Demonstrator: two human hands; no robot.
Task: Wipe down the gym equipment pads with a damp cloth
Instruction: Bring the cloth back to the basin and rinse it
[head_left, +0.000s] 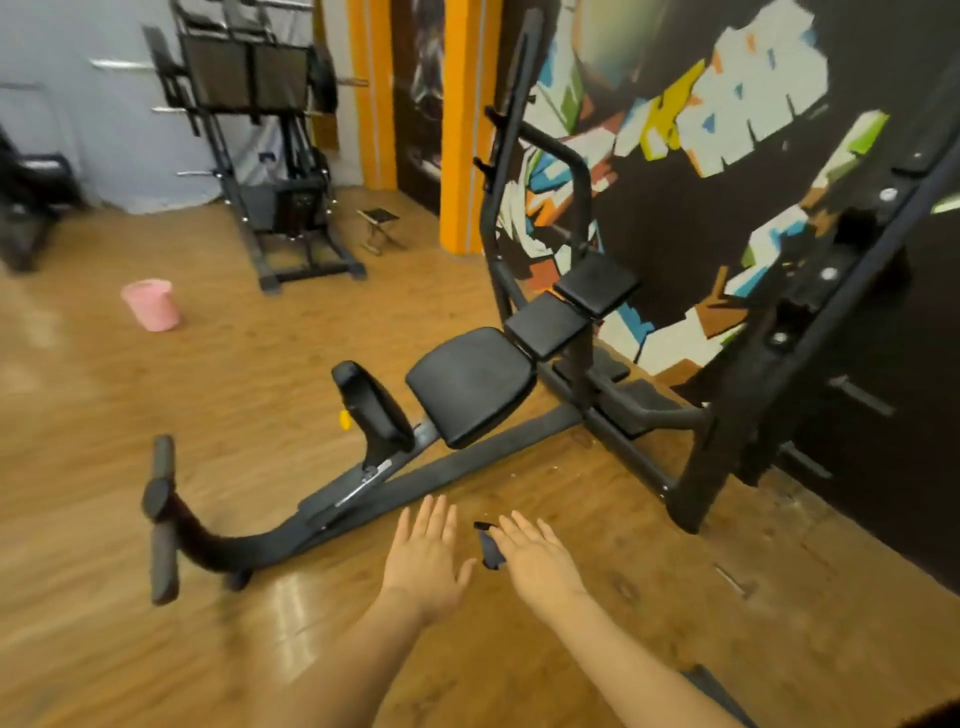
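Head view: left hand (425, 556) flat, fingers straight, holding nothing. Right hand (535, 558) fingers extended, dark cloth (490, 551) pinned at its thumb side, between both hands. Bench seat pad (470, 384) well ahead, untouched.

A bench machine (415, 452) stands on the floor (104, 415) at centre, its seat pad (470, 384) followed toward the wall (727, 208) by two smaller pads (548, 325), with a knee pad (371, 408) and foot bar (162, 519) on its left end. A bucket (151, 304) sits far left; behind it stands a rack machine (260, 156). Left hand (423, 558) and right hand (535, 558) hover side by side before the bench, a cloth (488, 548) between them.
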